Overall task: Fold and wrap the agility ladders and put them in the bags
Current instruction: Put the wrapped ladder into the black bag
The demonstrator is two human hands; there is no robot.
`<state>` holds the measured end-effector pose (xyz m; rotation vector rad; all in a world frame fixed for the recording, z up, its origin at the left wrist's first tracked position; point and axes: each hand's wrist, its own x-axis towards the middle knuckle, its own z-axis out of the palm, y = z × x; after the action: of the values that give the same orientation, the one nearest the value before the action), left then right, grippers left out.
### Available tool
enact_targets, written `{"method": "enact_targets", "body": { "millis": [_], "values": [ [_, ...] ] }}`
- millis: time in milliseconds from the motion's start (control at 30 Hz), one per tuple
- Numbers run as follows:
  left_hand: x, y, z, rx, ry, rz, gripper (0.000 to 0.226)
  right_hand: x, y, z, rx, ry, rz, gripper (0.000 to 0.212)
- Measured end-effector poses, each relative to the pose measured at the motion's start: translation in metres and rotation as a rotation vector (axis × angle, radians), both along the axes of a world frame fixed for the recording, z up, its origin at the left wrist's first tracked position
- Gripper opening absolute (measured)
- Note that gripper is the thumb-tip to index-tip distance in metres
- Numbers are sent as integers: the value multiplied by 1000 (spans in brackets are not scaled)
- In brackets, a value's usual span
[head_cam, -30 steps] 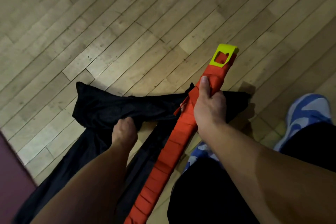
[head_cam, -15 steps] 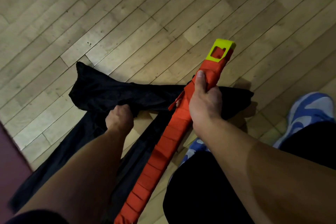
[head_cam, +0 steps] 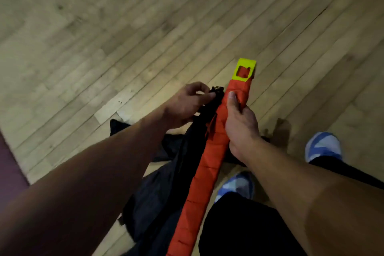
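Observation:
The folded agility ladder [head_cam: 204,174] is a long bundle wrapped in orange strap, with a yellow rung end [head_cam: 245,68] sticking out at its far tip. My right hand [head_cam: 241,124] grips the bundle below that tip, thumb lying along the orange wrap. A black bag [head_cam: 158,197] hangs down beside the bundle and trails onto the floor. My left hand [head_cam: 187,104] pinches the bag's gathered black top edge just left of the ladder, lifted to about the height of my right hand.
Wooden plank floor [head_cam: 145,37] fills the view. My blue and white shoes [head_cam: 323,145] stand at the right, one partly under the bundle. A dark purple mat edge [head_cam: 8,172] lies at the left.
My left hand has lifted the bag's edge off the floor and brought it up beside the ladder's top. My right hand keeps its grip while the bundle turns more upright.

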<state>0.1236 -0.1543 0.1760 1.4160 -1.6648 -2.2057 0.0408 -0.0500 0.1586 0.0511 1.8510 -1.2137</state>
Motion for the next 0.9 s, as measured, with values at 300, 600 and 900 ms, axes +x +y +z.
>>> {"method": "enact_targets", "body": {
  "millis": [300,600,900],
  "values": [
    [-41,5,171,-133,398,52,21,-45,-7,171,-290,313,24,74],
    [-49,58,281,-170,602,178,35,-80,65,279,-573,463,-202,46],
    [-113,141,316,-31,614,93,24,-123,128,311,-599,528,-331,47]
  ]
}}
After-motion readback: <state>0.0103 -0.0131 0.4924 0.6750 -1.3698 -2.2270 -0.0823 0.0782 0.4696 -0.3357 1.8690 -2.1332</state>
